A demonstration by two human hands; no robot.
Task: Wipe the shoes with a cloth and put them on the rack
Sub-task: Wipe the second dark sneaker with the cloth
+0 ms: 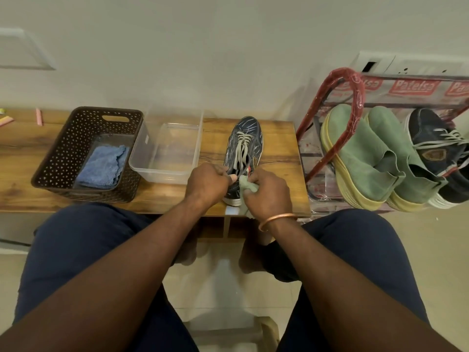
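Observation:
A dark blue lace-up shoe (245,143) lies on the wooden table (279,153), toe pointing away from me. My left hand (206,185) grips the shoe's collar at the heel end. My right hand (269,191) holds a bunched green cloth (247,186) against the shoe's heel side. On the red shoe rack (330,118) to the right stand two green slip-on shoes (360,158) and the matching dark blue shoe (441,153).
A brown perforated basket (76,138) with a blue cloth (102,166) in it sits on the table's left. Beside it is a clear plastic tub (142,158). My knees flank the table's front edge; tiled floor lies below.

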